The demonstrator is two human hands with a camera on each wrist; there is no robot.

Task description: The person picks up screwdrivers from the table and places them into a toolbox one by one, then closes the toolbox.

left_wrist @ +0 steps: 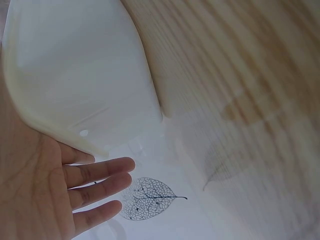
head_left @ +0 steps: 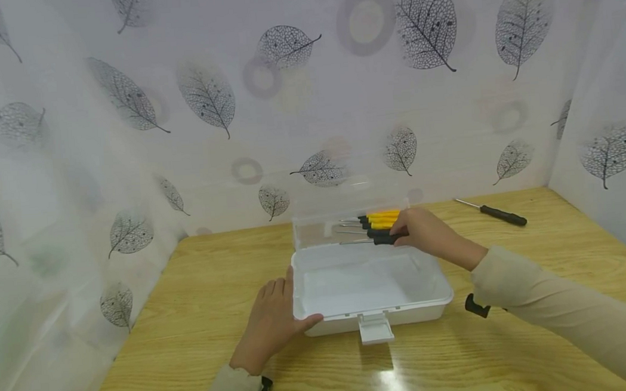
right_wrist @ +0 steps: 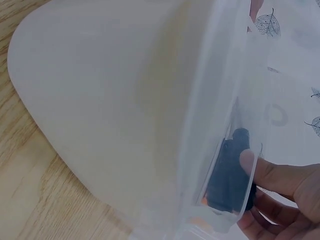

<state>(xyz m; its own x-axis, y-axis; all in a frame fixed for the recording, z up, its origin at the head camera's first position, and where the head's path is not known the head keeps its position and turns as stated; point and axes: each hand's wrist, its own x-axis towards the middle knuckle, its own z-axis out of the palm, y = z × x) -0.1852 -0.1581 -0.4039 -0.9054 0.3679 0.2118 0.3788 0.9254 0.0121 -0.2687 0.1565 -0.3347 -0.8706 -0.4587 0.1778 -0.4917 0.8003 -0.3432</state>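
Note:
A white plastic box [head_left: 331,325] stands on the table with its clear lid [head_left: 310,231] tipped back. My left hand [head_left: 272,320] rests against the box's left end, thumb over the front rim; its other fingers lie straight in the left wrist view. Behind the box, my right hand [head_left: 423,233] pinches the handle end of a black-handled screwdriver [head_left: 383,240]. Beside it lie another black-handled screwdriver [head_left: 378,233] and several yellow-handled screwdrivers [head_left: 384,220]. Dark handles [right_wrist: 230,172] show through clear plastic in the right wrist view. Whether they lie inside the lid, I cannot tell.
One more black-handled screwdriver [head_left: 502,214] lies apart at the back right of the wooden table [head_left: 193,340]. A white latch [head_left: 375,329] hangs at the box's front. A leaf-patterned curtain [head_left: 312,100] hangs behind and at both sides.

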